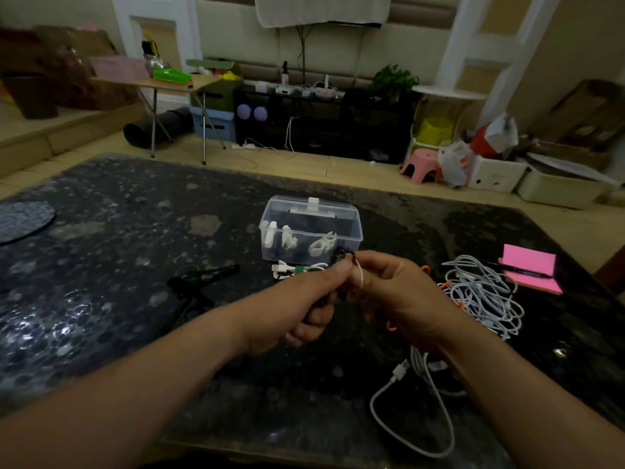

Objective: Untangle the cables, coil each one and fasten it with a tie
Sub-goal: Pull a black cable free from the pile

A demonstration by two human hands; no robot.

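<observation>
**Tie could slip off before the coil is secured**

From my feed, both hands are raised over the dark speckled stone desk (135, 265), meeting just in front of the clear plastic lidded box (351, 228). The left hand (301, 309) is curled tightly round a small dark coiled cable (340, 258), of which only the top loops show above the fingers. The right hand (399, 292) is also closed, and it pinches what looks like a thin white tie (360, 279) looped across its thumb, right against the coil.

The main risk, as I read it, is the coil springing open. Most of it is hidden inside the left fist, so I cannot tell how neat the loops are. If that grip eases while the tie is drawn round, the loops may fan out and need rewinding. The tie is thin and could slide off the thumb or catch only part of the bundle.

A second worry sits under the right wrist: a loose white USB cable (436, 407) trails there, and the tangled heap of white cables (483, 292) with orange ties (426, 268) lies just beside it. A careless forearm could drag these and tighten the knots. The finished white coil with a green tie (297, 269) lies near the box.
</observation>
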